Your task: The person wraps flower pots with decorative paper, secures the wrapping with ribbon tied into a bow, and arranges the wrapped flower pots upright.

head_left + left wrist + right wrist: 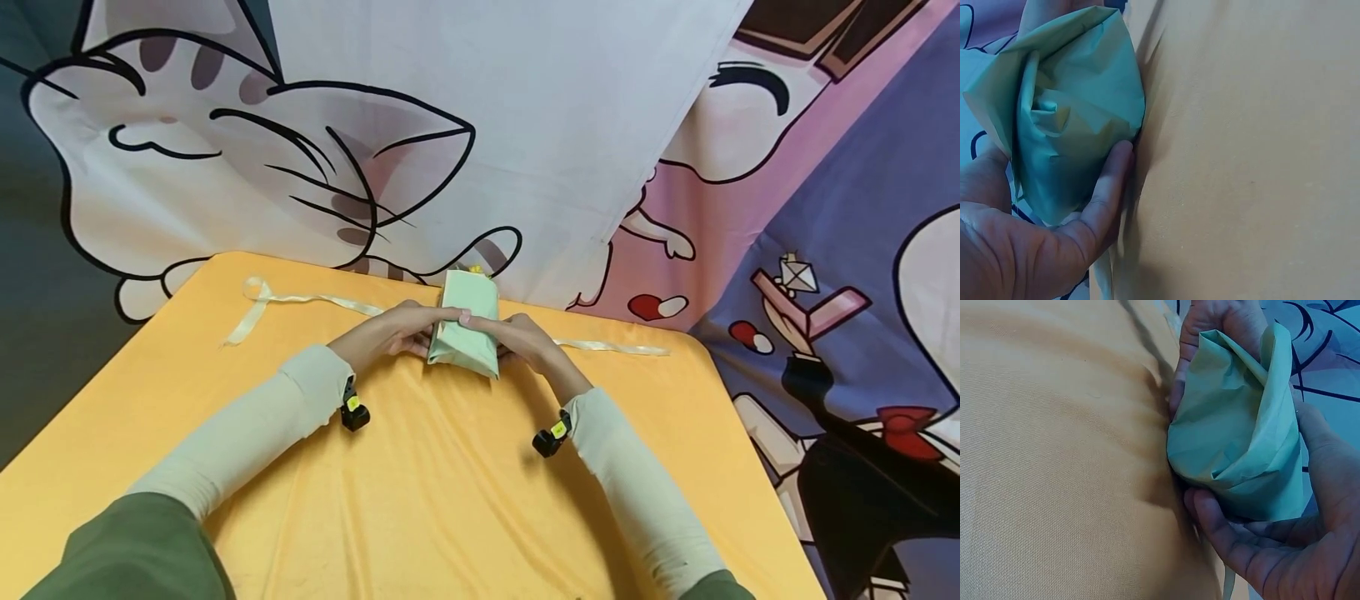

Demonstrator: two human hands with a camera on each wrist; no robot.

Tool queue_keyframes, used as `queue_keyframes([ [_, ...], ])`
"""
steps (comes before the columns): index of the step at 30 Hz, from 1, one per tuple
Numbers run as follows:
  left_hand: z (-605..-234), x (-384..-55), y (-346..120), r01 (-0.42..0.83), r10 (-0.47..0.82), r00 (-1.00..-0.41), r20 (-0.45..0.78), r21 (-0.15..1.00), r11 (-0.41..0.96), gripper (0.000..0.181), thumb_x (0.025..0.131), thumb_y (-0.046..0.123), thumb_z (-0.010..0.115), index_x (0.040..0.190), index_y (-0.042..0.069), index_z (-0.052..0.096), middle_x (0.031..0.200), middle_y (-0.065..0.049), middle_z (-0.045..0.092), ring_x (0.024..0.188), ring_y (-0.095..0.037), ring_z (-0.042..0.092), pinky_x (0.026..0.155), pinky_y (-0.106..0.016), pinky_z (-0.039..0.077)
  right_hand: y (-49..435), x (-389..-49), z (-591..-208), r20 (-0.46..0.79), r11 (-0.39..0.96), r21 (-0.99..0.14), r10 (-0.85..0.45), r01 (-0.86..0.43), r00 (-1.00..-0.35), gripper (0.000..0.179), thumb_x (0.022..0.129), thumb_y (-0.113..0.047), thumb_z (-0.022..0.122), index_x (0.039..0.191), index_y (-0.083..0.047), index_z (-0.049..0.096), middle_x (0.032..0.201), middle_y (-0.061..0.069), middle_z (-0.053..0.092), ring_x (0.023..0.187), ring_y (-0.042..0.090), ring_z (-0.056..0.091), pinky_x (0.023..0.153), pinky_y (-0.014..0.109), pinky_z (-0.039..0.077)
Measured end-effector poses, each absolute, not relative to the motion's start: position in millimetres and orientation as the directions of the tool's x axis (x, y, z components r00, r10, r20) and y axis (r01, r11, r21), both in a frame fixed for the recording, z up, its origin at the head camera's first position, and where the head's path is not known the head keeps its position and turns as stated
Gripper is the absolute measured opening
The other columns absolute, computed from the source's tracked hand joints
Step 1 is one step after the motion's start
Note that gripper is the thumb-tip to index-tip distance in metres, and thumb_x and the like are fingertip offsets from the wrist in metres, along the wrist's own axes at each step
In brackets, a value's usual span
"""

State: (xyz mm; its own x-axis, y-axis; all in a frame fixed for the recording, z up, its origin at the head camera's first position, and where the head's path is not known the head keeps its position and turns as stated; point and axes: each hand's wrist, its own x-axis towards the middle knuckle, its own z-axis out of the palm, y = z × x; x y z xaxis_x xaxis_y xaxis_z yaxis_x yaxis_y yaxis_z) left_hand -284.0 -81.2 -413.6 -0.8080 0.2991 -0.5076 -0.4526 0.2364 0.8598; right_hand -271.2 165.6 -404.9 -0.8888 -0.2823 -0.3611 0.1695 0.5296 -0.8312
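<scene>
A bundle wrapped in pale green paper (467, 350) sits at the table's far side, its near end folded into creased flaps (1060, 119). My left hand (396, 329) grips its left side, thumb on top and fingers low along the side. From the right, my right hand (528, 337) holds it likewise, the two thumbs meeting over the top. In the right wrist view, curled fingers (1213, 515) reach around the bundle's lower edge. Small yellow bits (475, 268) show at its far end; what is inside is hidden.
A cream ribbon (300, 297) lies across the yellow tablecloth (405, 500), emerging on both sides of the bundle, with a curled left end. Behind the table hangs a cartoon-printed cloth (570, 150). Dark floor (52, 358) shows beyond the left edge.
</scene>
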Motion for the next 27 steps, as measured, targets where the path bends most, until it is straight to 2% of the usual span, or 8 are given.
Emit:
queue_keyframes([
  [5, -413, -277, -80, -0.456, 0.297, -0.810, -0.506, 0.861, 0.225, 0.064, 0.101, 0.054, 0.082, 0.131, -0.001, 0.072, 0.109, -0.009, 0.074, 0.089, -0.018, 0.074, 0.079, -0.030, 0.069, 166, -267, -402, -0.370, 0.553, -0.816, -0.277, 0.167, -0.887, 0.065, 0.089, -0.077, 0.082, 0.099, -0.013, 0.086, 0.081, 0.001, 0.080, 0.078, 0.016, 0.076, 0.082, 0.037, 0.069],
  [12, -413, -256, -79, -0.466, 0.315, -0.798, -0.514, 0.858, 0.217, 0.064, 0.102, 0.054, 0.081, 0.131, -0.002, 0.071, 0.110, -0.011, 0.075, 0.087, -0.018, 0.076, 0.080, -0.032, 0.070, 167, -249, -396, -0.407, 0.547, -0.815, -0.302, 0.193, -0.862, 0.064, 0.092, -0.071, 0.082, 0.105, -0.009, 0.085, 0.089, 0.004, 0.082, 0.083, 0.017, 0.078, 0.079, 0.034, 0.069],
  [19, -411, -228, -77, -0.448, 0.337, -0.796, -0.502, 0.864, 0.229, 0.062, 0.100, 0.053, 0.083, 0.128, -0.003, 0.073, 0.103, -0.008, 0.078, 0.085, -0.017, 0.076, 0.077, -0.032, 0.070, 171, -219, -396, -0.409, 0.550, -0.812, -0.298, 0.195, -0.862, 0.063, 0.092, -0.071, 0.083, 0.098, -0.008, 0.086, 0.086, 0.004, 0.081, 0.080, 0.016, 0.077, 0.078, 0.034, 0.069],
  [27, -415, -208, -76, -0.430, 0.382, -0.791, -0.477, 0.879, 0.207, 0.057, 0.101, 0.049, 0.084, 0.122, -0.003, 0.073, 0.108, -0.007, 0.079, 0.085, -0.016, 0.079, 0.079, -0.033, 0.071, 174, -197, -400, -0.409, 0.544, -0.815, -0.298, 0.199, -0.863, 0.060, 0.092, -0.068, 0.084, 0.097, -0.009, 0.085, 0.087, 0.004, 0.082, 0.081, 0.017, 0.078, 0.076, 0.035, 0.070],
])
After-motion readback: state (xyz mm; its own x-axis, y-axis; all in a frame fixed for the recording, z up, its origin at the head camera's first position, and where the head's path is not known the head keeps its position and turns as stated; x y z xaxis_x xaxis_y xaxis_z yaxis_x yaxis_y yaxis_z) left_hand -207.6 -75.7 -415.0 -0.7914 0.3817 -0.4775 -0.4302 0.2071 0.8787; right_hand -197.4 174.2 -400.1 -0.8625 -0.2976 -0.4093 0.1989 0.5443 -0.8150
